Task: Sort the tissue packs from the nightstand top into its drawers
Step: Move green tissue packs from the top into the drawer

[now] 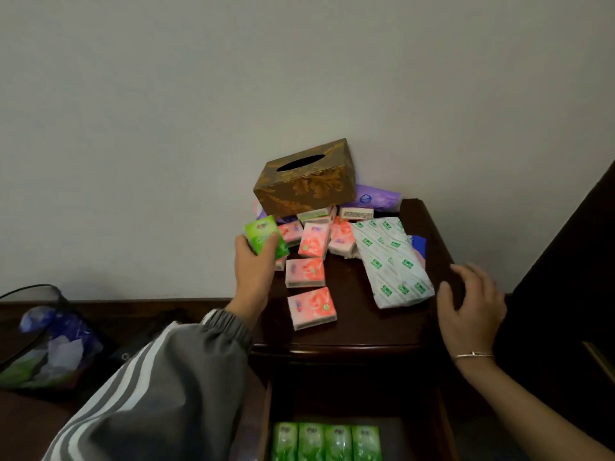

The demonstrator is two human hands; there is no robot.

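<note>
Your dark wood nightstand [376, 327] carries the pile of pink tissue packs [311, 309] toward its back. Its open drawer [409, 437] sits straight below, nearer you, with a row of four green packs [326, 440] and bare room to their right. Your right hand [472, 311] rests relaxed, fingers loosely spread, on the nightstand's right edge. Your left hand [253, 274] pinches a green tissue pack [264, 239] between thumb and fingers over the top's left side, long axis tilted up and away. The drawer lies down and right of it.
</note>
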